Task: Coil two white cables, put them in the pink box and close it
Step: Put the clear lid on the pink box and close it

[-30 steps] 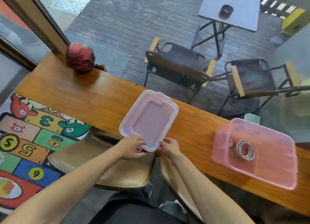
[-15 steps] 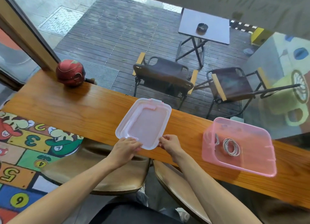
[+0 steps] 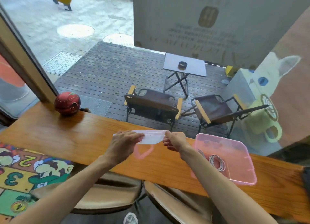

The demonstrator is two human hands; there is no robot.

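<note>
The pale pink lid (image 3: 151, 136) is lifted off the wooden counter (image 3: 67, 139) and seen almost edge-on. My left hand (image 3: 125, 143) grips its left end and my right hand (image 3: 174, 140) grips its right end. A pink latch loop hangs under the lid. To the right, the open pink box (image 3: 241, 150) sits on the counter with coiled white cables (image 3: 217, 162) inside, near its front left.
A red round ornament (image 3: 68, 103) stands at the counter's back left by the window. Two tan stool seats (image 3: 109, 195) sit below the counter's front edge. A dark object (image 3: 306, 176) pokes in at the far right edge.
Both hands have raised the lid from lying flat on the counter to held in the air, tilted nearly edge-on. The view has swung upward.
</note>
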